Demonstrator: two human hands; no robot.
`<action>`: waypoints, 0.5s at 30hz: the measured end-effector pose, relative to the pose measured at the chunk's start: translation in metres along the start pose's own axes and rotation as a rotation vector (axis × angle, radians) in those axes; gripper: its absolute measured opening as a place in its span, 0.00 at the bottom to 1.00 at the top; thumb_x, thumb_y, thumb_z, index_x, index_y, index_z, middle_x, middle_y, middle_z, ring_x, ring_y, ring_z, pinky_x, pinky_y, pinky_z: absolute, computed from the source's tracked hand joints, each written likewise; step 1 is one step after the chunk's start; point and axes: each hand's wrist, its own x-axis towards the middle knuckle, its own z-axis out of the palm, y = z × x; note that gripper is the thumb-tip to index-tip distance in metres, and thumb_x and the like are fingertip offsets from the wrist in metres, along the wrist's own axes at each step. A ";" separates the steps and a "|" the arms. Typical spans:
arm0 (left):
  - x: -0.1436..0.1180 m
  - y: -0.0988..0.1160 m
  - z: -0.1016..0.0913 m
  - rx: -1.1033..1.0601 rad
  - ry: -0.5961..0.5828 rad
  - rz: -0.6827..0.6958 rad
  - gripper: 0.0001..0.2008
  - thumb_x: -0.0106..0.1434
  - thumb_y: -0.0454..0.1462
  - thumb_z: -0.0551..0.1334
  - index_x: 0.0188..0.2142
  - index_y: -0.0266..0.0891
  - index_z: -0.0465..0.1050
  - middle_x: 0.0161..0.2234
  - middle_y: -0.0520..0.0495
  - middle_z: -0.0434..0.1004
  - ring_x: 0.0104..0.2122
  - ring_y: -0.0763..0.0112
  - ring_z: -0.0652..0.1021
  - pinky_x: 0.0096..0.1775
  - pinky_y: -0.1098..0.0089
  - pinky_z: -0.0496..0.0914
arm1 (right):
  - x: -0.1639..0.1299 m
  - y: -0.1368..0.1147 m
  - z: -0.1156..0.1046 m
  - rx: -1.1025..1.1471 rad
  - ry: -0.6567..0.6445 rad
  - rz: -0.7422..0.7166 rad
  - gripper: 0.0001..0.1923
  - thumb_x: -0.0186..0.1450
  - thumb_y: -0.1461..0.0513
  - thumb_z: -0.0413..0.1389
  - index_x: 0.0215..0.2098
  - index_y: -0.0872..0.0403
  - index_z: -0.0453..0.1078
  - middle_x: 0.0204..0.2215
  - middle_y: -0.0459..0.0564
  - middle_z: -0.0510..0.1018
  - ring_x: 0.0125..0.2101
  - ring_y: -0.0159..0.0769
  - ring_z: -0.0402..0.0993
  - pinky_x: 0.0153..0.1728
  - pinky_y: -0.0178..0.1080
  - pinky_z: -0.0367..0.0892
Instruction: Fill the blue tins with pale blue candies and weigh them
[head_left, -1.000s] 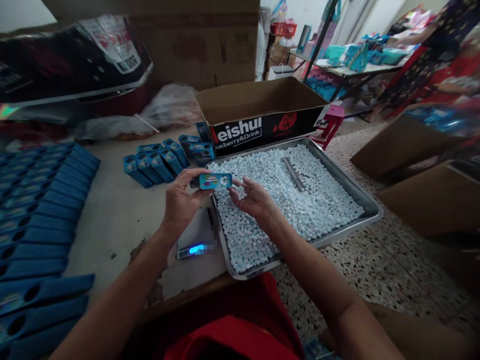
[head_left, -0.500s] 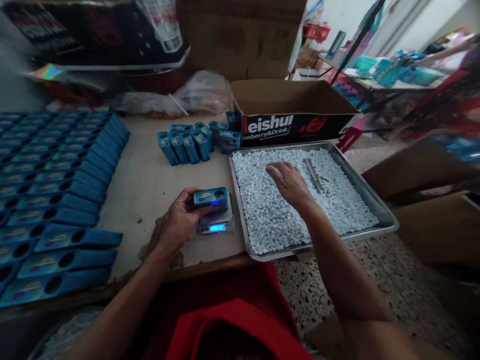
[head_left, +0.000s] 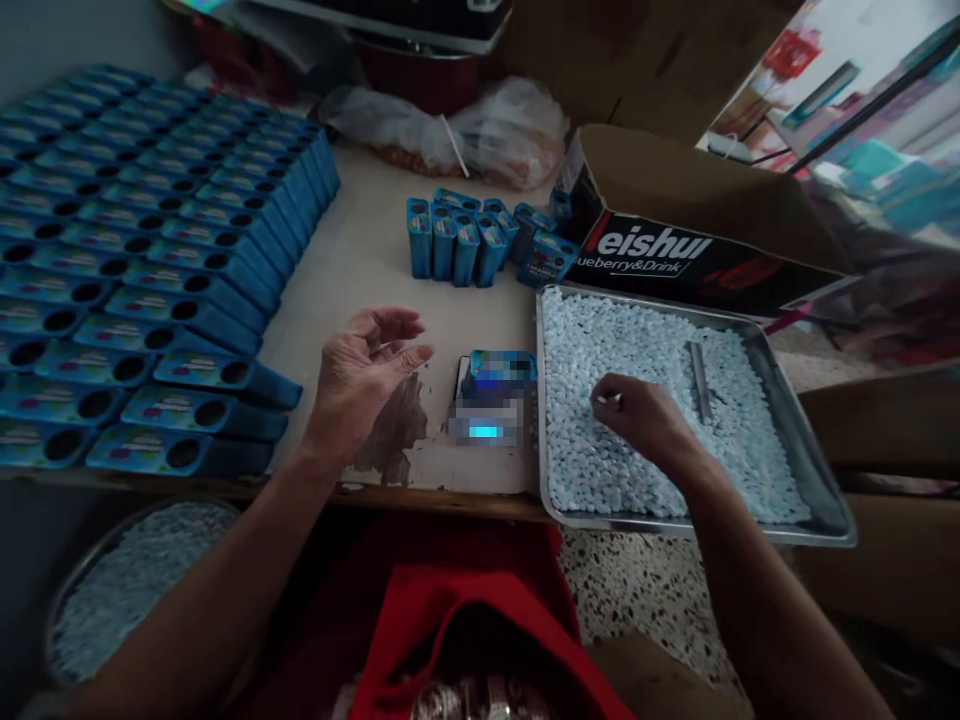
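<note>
Tin [head_left: 501, 368] is sitting on the scale [head_left: 485, 420] just left of the tray [head_left: 795, 440]; left hand [head_left: 365, 368] is hovering open beside it, holding nothing; right hand [head_left: 637, 420] is pinching candies [head_left: 600, 330] w/ fingertips in tray

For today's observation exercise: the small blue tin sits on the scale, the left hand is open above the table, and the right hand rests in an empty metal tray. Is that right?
Not quite. The head view shows the metal tray full of pale blue candies, not empty. The rest holds: blue tin on the scale, left hand open, right hand in the tray.
</note>
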 end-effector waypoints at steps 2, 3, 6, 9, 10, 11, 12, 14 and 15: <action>0.001 0.002 -0.002 0.019 0.001 0.009 0.19 0.57 0.40 0.73 0.48 0.40 0.75 0.45 0.46 0.80 0.47 0.65 0.79 0.55 0.62 0.74 | 0.002 0.013 -0.007 0.180 0.021 0.046 0.08 0.62 0.58 0.59 0.37 0.51 0.78 0.30 0.48 0.80 0.28 0.37 0.72 0.31 0.39 0.61; 0.002 0.002 -0.002 0.032 -0.001 0.009 0.19 0.57 0.39 0.73 0.48 0.40 0.75 0.45 0.46 0.80 0.47 0.65 0.79 0.54 0.62 0.74 | 0.002 0.018 -0.009 0.261 0.034 0.071 0.10 0.63 0.56 0.59 0.37 0.52 0.78 0.29 0.48 0.80 0.26 0.35 0.70 0.30 0.38 0.61; 0.002 0.003 0.001 0.064 -0.011 -0.001 0.20 0.57 0.39 0.73 0.48 0.40 0.75 0.44 0.45 0.80 0.46 0.65 0.80 0.53 0.62 0.75 | 0.000 0.026 -0.009 0.464 -0.002 0.125 0.15 0.66 0.50 0.59 0.37 0.53 0.77 0.28 0.49 0.79 0.24 0.33 0.66 0.26 0.37 0.59; 0.002 0.004 0.005 0.062 -0.034 -0.012 0.19 0.58 0.39 0.73 0.48 0.39 0.75 0.43 0.45 0.80 0.44 0.65 0.80 0.51 0.63 0.76 | -0.001 0.024 -0.004 0.663 -0.107 0.159 0.18 0.65 0.47 0.62 0.39 0.54 0.76 0.29 0.49 0.79 0.23 0.30 0.63 0.24 0.35 0.58; 0.002 0.004 0.007 0.058 -0.042 -0.014 0.19 0.58 0.39 0.73 0.48 0.39 0.76 0.43 0.45 0.80 0.44 0.66 0.80 0.51 0.63 0.76 | -0.001 0.024 -0.003 0.744 -0.126 0.170 0.18 0.64 0.48 0.64 0.40 0.54 0.76 0.29 0.48 0.78 0.22 0.29 0.62 0.23 0.35 0.57; 0.002 0.004 0.008 0.054 -0.049 -0.015 0.19 0.58 0.39 0.73 0.48 0.39 0.76 0.43 0.46 0.80 0.43 0.66 0.80 0.50 0.63 0.76 | 0.000 0.023 -0.002 0.827 -0.128 0.180 0.18 0.63 0.48 0.65 0.40 0.54 0.76 0.29 0.48 0.78 0.21 0.27 0.61 0.22 0.34 0.56; 0.001 0.004 0.008 0.053 -0.054 -0.017 0.19 0.58 0.39 0.73 0.48 0.39 0.76 0.42 0.46 0.80 0.43 0.66 0.80 0.50 0.63 0.76 | 0.001 0.023 -0.001 0.905 -0.120 0.192 0.18 0.62 0.49 0.67 0.40 0.54 0.76 0.29 0.47 0.77 0.21 0.26 0.59 0.21 0.33 0.54; 0.001 0.005 0.009 0.062 -0.063 -0.029 0.19 0.57 0.39 0.73 0.48 0.39 0.76 0.42 0.46 0.81 0.43 0.66 0.80 0.50 0.63 0.76 | 0.004 0.026 0.000 1.011 -0.096 0.229 0.18 0.60 0.50 0.69 0.38 0.53 0.76 0.29 0.46 0.77 0.20 0.24 0.58 0.20 0.32 0.51; 0.001 0.007 0.009 0.069 -0.068 -0.036 0.19 0.57 0.40 0.73 0.48 0.39 0.76 0.42 0.46 0.81 0.43 0.66 0.80 0.51 0.63 0.76 | 0.005 0.027 0.001 1.038 -0.088 0.250 0.18 0.60 0.50 0.70 0.37 0.53 0.76 0.28 0.46 0.76 0.20 0.24 0.57 0.19 0.31 0.50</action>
